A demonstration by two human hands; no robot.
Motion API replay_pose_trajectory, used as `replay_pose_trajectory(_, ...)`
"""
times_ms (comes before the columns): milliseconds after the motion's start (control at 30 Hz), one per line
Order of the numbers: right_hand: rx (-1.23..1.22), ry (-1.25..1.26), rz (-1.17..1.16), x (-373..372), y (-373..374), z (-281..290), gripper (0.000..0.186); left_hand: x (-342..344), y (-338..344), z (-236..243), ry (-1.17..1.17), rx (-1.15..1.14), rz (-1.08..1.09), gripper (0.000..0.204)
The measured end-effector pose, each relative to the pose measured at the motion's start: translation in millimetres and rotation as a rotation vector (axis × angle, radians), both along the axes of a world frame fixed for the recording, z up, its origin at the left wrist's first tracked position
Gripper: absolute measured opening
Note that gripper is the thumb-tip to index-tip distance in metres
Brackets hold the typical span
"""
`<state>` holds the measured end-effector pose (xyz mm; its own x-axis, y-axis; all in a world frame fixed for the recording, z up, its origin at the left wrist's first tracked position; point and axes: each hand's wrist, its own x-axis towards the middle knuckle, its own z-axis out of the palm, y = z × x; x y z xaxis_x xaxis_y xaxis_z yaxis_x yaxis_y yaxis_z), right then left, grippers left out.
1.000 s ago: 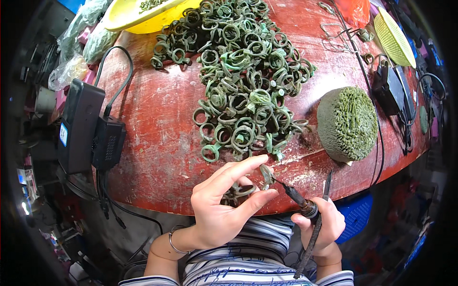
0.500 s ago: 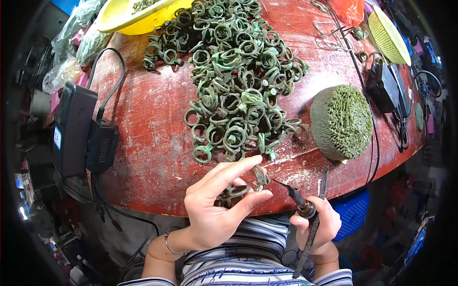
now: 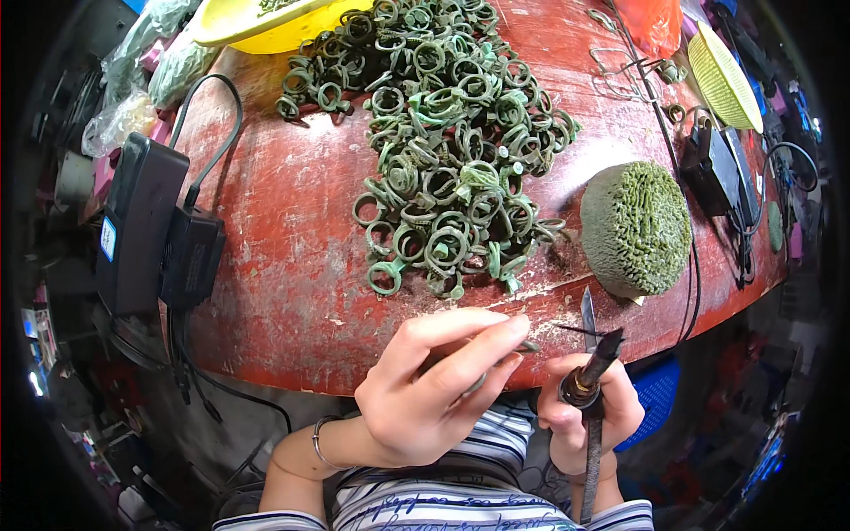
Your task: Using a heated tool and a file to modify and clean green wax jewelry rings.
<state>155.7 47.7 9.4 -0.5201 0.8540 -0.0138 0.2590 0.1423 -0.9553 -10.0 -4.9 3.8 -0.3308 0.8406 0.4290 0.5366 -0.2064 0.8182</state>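
My left hand (image 3: 447, 389), with a bangle at the wrist, is closed above the table's front edge. A greenish ring (image 3: 529, 346) pokes out past its fingertips, mostly hidden by them. Close by on the right, my right hand (image 3: 591, 411) is wrapped around a dark pen-like tool (image 3: 605, 354) with a thin black tip that points left toward the ring. The same hand also grips a long narrow metal file or blade (image 3: 589, 314), its pointed end up and its shaft running down below the palm. A large pile of greenish metal rings (image 3: 447, 243) lies ahead of both hands.
On the worn red table (image 3: 283, 292), a rough green round block (image 3: 633, 230) sits right of the pile. Black power adapters (image 3: 142, 221) with cables stand at left, another black box (image 3: 713, 168) at right. A yellow basin (image 3: 301, 31) and yellow-green basket (image 3: 724, 80) lie farther back.
My left hand has turned and its fingers have closed, so the rings it showed are now mostly covered. My right hand has tilted the pen-like tool more upright. The view has shifted slightly.
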Motion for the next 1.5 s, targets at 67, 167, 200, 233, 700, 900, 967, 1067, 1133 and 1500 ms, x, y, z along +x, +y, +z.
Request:
replay_pose_trajectory(67, 0.016, -0.004, -0.01, -4.9, 0.5, 3.9, 0.039, 0.3, -0.3, 1.1, 0.001, 0.034, -0.01, 0.039)
replay_pose_trajectory(167, 0.006, 0.0, -0.02, -10.0, 0.2, 2.8, 0.038, -1.9, -2.5, -0.5, 0.043, 0.05, -0.006, 0.035)
replay_pose_trajectory(200, -0.008, -0.006, -0.049, -12.3, -0.1, 2.6, 0.036, -2.7, -3.4, -1.0, 0.053, 0.056, -0.006, 0.033)
replay_pose_trajectory(233, -0.021, -0.015, -0.082, -13.7, 0.3, 3.3, 0.035, -2.7, -2.8, -0.3, 0.05, 0.06, -0.005, 0.033)
replay_pose_trajectory(700, 0.399, -0.242, -0.01, -62.2, 36.5, 2.1, 0.026, -19.9, -5.1, 1.3, -1.42, -0.078, -0.263, 0.015)
replay_pose_trajectory(900, -0.242, 0.043, -0.05, -48.8, 21.4, 31.0, 0.008, -21.6, -8.4, -4.3, -1.257, -0.218, -0.199, 0.012)
replay_pose_trajectory(967, -0.295, 0.197, -0.075, -43.2, 13.1, 33.1, 0.011, -19.0, -6.4, 5.3, -1.235, -0.283, -0.21, 0.017)
replay_pose_trajectory(1067, -0.371, 0.247, -0.087, -35.4, 6.4, 28.1, 0.015, -15.8, -4.3, 8.3, -1.171, -0.397, -0.276, 0.025)
replay_pose_trajectory(1133, -0.201, 0.119, -0.003, -27.6, 7.7, 16.2, 0.018, -9.0, -1.1, 11.5, -1.005, -0.287, -0.15, 0.016)
replay_pose_trajectory(1500, -0.296, 0.265, 0.018, -14.9, 4.7, 14.7, 0.019, -5.0, -2.6, 21.5, -0.463, -0.138, -0.152, 0.025)
